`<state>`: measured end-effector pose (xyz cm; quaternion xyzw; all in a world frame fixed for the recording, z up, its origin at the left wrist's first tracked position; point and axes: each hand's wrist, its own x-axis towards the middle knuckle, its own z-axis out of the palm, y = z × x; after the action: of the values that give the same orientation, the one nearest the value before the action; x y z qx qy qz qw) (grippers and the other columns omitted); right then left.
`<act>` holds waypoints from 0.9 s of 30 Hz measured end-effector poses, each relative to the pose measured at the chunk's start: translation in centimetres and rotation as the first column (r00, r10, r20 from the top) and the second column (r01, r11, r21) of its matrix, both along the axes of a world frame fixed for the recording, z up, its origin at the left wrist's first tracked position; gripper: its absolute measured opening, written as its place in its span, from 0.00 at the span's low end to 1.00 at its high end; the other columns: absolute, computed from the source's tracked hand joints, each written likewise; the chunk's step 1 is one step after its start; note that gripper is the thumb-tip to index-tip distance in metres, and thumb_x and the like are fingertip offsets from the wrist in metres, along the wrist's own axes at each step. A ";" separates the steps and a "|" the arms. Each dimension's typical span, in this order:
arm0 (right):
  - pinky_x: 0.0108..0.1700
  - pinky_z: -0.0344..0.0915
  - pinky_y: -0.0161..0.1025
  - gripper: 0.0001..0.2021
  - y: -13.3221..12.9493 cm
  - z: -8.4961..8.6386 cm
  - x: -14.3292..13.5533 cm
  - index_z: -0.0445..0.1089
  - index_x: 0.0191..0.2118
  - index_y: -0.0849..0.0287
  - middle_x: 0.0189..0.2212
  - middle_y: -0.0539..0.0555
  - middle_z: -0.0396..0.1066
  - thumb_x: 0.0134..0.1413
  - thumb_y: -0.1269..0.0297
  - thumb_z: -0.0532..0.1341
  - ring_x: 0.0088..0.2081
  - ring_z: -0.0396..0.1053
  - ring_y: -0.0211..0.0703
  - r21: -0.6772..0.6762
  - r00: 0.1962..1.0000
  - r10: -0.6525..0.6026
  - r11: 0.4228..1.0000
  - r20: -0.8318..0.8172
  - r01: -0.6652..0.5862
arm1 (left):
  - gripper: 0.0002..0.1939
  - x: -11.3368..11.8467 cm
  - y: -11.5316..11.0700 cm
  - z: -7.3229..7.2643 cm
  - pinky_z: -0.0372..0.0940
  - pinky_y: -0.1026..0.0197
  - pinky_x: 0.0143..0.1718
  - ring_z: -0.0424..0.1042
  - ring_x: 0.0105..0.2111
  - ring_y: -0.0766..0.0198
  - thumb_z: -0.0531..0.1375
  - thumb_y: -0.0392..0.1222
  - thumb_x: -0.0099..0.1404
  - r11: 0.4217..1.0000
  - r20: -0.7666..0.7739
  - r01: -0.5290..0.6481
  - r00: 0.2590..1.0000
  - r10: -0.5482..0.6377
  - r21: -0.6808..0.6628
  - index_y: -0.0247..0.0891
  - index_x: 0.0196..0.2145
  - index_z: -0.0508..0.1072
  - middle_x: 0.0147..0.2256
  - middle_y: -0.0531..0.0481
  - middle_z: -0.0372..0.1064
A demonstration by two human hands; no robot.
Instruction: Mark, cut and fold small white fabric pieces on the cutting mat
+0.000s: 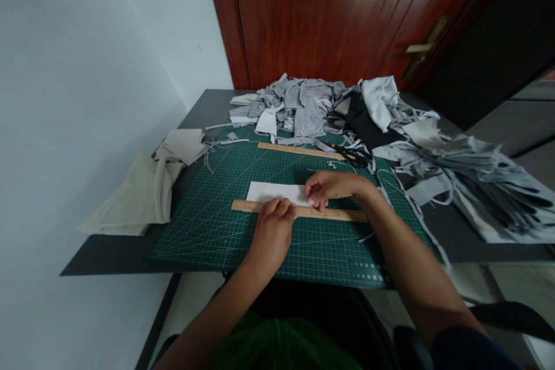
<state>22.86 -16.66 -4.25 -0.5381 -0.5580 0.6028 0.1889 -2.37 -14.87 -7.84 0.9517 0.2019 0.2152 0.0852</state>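
A white rectangular piece, fabric or paper, lies flat on the green cutting mat. Along its near edge runs a wooden ruler. My left hand presses the ruler down with curled fingers, its fingertips near the middle of the white piece. At the right end of the white piece, my right hand is bent over with thumb and fingers pinched together on its corner. Whether anything small is also between those fingers is hidden.
A second wooden ruler and black scissors lie farther back on the mat. Behind them is a heap of grey and white fabric scraps. Folded grey fabric is stacked at right, cream cloth at left.
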 end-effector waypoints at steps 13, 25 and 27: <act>0.26 0.68 0.32 0.22 -0.1 0.5 1.7 0.72 0.35 0.61 0.26 0.49 0.74 0.49 0.45 0.72 0.25 0.74 0.37 0.218 0.982 -0.185 0.961 0.044 0.171 | 0.13 0.1 0.0 -0.3 0.69 0.46 0.54 0.69 0.48 0.52 0.56 0.29 0.71 1.000 0.034 0.001 0.999 -0.002 0.025 0.34 0.48 0.77 0.48 0.42 0.74; 0.29 0.67 0.35 0.19 0.5 0.0 3.1 0.67 0.34 0.58 0.26 0.49 0.70 0.55 0.46 0.68 0.25 0.69 0.37 0.489 0.891 -0.453 0.775 -0.012 0.400 | 0.14 -0.1 0.0 -0.2 0.69 0.44 0.55 0.69 0.50 0.51 0.56 0.28 0.71 1.000 0.026 0.006 1.000 -0.006 0.008 0.35 0.49 0.77 0.49 0.42 0.75; 0.29 0.66 0.34 0.19 0.6 -0.1 2.8 0.67 0.37 0.58 0.27 0.48 0.69 0.55 0.47 0.68 0.25 0.69 0.36 0.508 0.898 -0.438 0.764 -0.047 0.399 | 0.13 -0.1 0.0 -0.2 0.69 0.45 0.55 0.69 0.50 0.51 0.56 0.29 0.71 1.000 0.024 0.003 1.000 -0.003 0.010 0.33 0.49 0.77 0.49 0.41 0.75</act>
<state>25.62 -16.03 -4.35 -0.6022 -0.5686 0.3573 0.4317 -2.44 -14.84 -8.06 0.9497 0.1982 0.2276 0.0831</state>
